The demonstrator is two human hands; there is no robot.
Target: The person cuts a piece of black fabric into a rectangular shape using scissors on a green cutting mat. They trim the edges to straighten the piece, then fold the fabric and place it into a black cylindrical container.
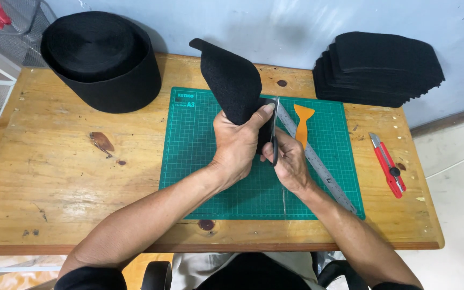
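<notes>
My left hand (236, 144) grips a curved piece of black felt (231, 81) and holds it upright over the green cutting mat (200, 161). My right hand (291, 164) holds black-handled scissors (275, 129). Their blades point up along the right edge of the felt, close beside my left thumb. Both hands are together above the middle of the mat. The lower end of the felt is hidden inside my left fist.
A big roll of black felt (100, 59) stands at the back left of the wooden table (55, 177). A stack of cut black pieces (379, 67) lies at the back right. A steel ruler (320, 169) and an orange template (302, 122) lie on the mat. A red utility knife (389, 165) lies right of it.
</notes>
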